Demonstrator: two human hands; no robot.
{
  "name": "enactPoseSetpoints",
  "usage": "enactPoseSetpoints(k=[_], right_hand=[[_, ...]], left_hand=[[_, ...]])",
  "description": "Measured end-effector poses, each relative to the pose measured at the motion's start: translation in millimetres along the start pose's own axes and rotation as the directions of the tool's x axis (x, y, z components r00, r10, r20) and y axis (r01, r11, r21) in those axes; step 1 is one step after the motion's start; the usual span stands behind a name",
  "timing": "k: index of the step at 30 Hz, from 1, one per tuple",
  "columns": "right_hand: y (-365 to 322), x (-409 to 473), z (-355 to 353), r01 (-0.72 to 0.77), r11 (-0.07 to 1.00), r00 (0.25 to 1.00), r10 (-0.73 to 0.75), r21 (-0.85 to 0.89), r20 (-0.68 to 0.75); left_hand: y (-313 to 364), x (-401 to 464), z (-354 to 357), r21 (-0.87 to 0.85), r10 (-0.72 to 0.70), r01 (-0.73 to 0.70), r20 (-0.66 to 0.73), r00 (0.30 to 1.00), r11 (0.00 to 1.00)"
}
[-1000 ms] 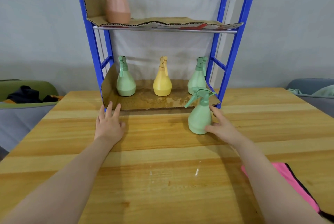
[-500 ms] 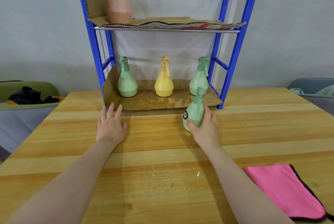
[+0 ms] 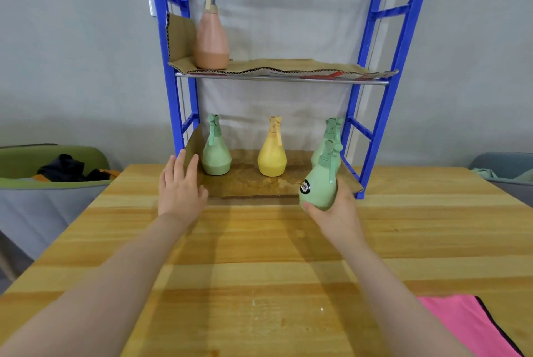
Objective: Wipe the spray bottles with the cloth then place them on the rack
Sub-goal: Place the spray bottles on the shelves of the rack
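Observation:
My right hand point(image 3: 337, 216) grips a green spray bottle point(image 3: 320, 188) from below and holds it tilted, off the table, just in front of the blue rack point(image 3: 375, 114). My left hand point(image 3: 180, 186) rests flat on the table with straight fingers touching the cardboard liner's left flap. On the lower shelf stand a green bottle point(image 3: 215, 152), a yellow bottle point(image 3: 272, 154) and another green bottle point(image 3: 328, 137), partly hidden behind the held one. A terracotta bottle point(image 3: 211, 39) stands on the upper shelf. The pink cloth point(image 3: 473, 325) lies at the bottom right.
The rack stands at the far edge of the wooden table point(image 3: 259, 255), its shelves lined with cardboard point(image 3: 259, 183) that looks wet. A green bin point(image 3: 43, 166) with dark clothes sits at the left, a grey-blue bin point(image 3: 507, 172) at the right.
My right hand closed round the green bottle on the table and lifted it, tilted, toward the rack's lower shelf. My left hand slid forward to the cardboard flap. The view tilted upward.

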State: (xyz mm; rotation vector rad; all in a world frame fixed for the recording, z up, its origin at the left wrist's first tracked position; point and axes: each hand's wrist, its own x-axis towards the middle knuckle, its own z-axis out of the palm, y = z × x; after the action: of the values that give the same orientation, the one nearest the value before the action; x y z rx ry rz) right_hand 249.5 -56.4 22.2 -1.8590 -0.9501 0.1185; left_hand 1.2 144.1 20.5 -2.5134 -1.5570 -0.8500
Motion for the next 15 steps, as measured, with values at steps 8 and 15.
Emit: enactPoseSetpoints(k=[8, 15], right_hand=[[-86.6, 39.7, -57.0, 0.176, 0.982, 0.976, -0.167, 0.062, -0.137], [-164.2, 95.3, -98.4, 0.335, 0.942, 0.918, -0.317, 0.034, -0.239]], left_hand=[[1.8, 40.5, -39.7, -0.093, 0.002, -0.007, -0.056, 0.998, 0.996], [13.0, 67.3, -63.9, -0.229, -0.068, 0.052, -0.063, 0.996, 0.972]])
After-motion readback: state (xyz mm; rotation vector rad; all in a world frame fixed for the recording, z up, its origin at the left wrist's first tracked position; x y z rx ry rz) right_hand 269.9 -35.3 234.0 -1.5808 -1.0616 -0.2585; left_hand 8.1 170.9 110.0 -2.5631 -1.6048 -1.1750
